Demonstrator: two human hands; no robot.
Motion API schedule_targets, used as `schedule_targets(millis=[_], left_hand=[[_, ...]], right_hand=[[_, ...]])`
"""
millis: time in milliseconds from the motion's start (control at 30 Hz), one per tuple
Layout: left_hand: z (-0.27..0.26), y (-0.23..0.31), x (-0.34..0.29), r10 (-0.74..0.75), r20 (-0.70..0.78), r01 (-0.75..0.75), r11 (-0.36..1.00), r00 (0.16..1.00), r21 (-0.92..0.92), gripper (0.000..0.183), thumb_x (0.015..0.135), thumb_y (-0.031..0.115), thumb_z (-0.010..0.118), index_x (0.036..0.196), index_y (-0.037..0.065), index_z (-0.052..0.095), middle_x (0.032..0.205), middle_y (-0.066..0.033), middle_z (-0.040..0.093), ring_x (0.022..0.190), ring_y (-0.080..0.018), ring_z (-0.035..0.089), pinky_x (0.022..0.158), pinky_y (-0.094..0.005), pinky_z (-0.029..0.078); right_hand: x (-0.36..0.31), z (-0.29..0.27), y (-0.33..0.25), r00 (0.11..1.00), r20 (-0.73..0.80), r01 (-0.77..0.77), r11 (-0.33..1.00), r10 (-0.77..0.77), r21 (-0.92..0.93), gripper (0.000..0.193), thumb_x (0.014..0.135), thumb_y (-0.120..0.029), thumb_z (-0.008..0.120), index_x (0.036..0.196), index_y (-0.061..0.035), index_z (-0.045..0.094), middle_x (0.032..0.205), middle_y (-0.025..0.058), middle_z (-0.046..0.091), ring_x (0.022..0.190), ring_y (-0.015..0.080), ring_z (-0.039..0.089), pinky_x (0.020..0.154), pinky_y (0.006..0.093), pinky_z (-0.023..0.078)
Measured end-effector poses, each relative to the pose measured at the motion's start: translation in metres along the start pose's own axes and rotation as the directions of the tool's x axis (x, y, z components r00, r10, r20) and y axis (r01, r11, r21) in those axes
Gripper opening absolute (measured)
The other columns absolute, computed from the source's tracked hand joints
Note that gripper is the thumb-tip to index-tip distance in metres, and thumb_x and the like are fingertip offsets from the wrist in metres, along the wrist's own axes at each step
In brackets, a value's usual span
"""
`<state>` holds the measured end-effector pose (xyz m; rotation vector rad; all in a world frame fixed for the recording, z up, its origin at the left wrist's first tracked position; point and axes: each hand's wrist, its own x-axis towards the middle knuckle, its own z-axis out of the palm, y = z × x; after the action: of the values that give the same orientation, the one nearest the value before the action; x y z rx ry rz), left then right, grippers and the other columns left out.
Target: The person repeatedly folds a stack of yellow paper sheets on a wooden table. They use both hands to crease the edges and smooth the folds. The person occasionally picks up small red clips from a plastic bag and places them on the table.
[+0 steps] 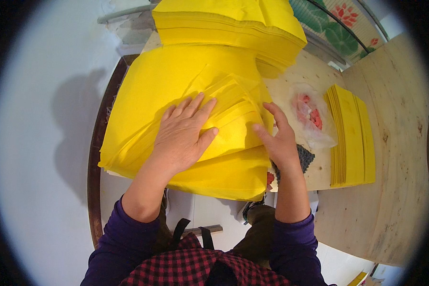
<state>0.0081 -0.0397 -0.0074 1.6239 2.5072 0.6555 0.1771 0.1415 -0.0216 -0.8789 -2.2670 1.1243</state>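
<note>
A shadow is falling across the pale wall at far left. Beside it, a dark brown rim is curving down past the yellow sheets, which are lying in a broad, layered pile in front of the person, their near edge jutting over the floor. A purple sleeve is covering the left forearm up to near the wrist.

The left hand is lying palm down on the pile, fingers slightly spread and thumb standing out to the right; it is pressing flat and gripping nothing. Behind the pile, a tall stack of yellow sheets is rising. Below, a checked apron is covering the lap, and a bar is lying on the floor.

Just right of the left hand, some folds are bunching and overlapping on the pile. The right hand is hovering or resting at their right edge, its thumb and forefinger standing well apart; whether it is touching the sheets is hard to tell, and its other fingers are hiding from view.

Beyond its wrist, a grey cloth is lying on the table. Behind that, a clear bag is holding red pieces. Farther right, a folded stack, also yellow, is lying next to a wooden panel.
</note>
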Motion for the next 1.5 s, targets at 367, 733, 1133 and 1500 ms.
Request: schedule_targets(millis=[367,733,1133,1500], left_hand=[[-0.002,-0.001,0.0,0.015,0.006,-0.015,1.0,1.0,0.012,0.061,0.097,0.041,0.05,0.15,0.012,0.039,0.155,-0.0178,0.037,0.142,-0.0353,0.036,0.117,-0.0516,0.023],[-0.003,-0.002,0.0,0.016,0.006,-0.016,1.0,1.0,-0.007,0.061,0.097,0.038,0.051,0.15,0.01,0.04,0.154,-0.0196,0.037,0.141,-0.0378,0.035,0.117,-0.0483,0.022],[-0.004,0.0,0.0,0.005,0.013,-0.005,1.0,1.0,-0.002,0.061,0.097,0.039,0.051,0.151,0.012,0.039,0.155,-0.0188,0.037,0.141,-0.0369,0.035,0.117,-0.0482,0.022],[-0.003,-0.001,0.001,0.015,0.011,-0.015,1.0,1.0,0.009,0.061,0.097,0.04,0.051,0.151,0.013,0.039,0.155,-0.0182,0.037,0.141,-0.0368,0.035,0.117,-0.0481,0.022]], right_hand=[[-0.003,0.0,0.001,1.0,0.027,0.015,0.988,-0.011,-0.152,0.079,0.072,-0.021,0.083,0.141,-0.0074,0.048,0.15,0.0184,0.044,0.14,0.0328,0.041,0.115,0.037,0.031],[-0.006,-0.025,-0.008,0.994,0.1,0.054,0.995,-0.045,-0.088,0.075,0.077,-0.033,0.079,0.141,-0.008,0.049,0.152,0.02,0.04,0.143,0.0331,0.036,0.117,0.0397,0.028],[0.003,0.005,-0.003,0.998,-0.033,0.042,0.994,-0.045,-0.097,0.07,0.081,-0.031,0.079,0.14,-0.0057,0.05,0.147,0.0176,0.047,0.139,0.0307,0.042,0.115,0.0379,0.031],[0.0,0.0,-0.006,0.998,0.059,0.028,0.99,-0.02,-0.14,0.085,0.067,-0.023,0.084,0.141,-0.0043,0.047,0.15,0.0252,0.039,0.142,0.0385,0.034,0.117,0.042,0.028]])
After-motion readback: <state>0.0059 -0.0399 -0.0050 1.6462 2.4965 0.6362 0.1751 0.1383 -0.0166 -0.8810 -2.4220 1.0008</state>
